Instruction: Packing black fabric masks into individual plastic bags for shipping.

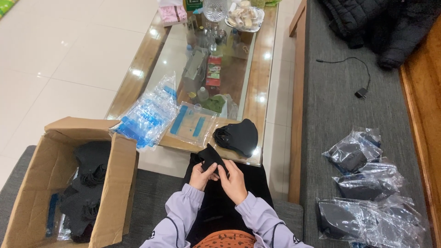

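Observation:
Both hands hold one folded black face mask (211,156) over my lap. My left hand (202,175) pinches its lower left edge, and my right hand (234,181) grips it from the right with fingers curled over it. Just beyond, a small stack of black masks (239,136) rests on the near edge of the glass-topped coffee table (258,82). An empty clear bag with blue strips (192,123) lies flat on the table beside that stack.
An open cardboard box (112,183) with black masks inside stands at my left. A pile of clear blue-striped bags (149,115) lies on the table's near left. Bagged black masks (367,193) lie on the grey sofa at right, with a black cable (353,73) and dark jackets (381,23) farther back.

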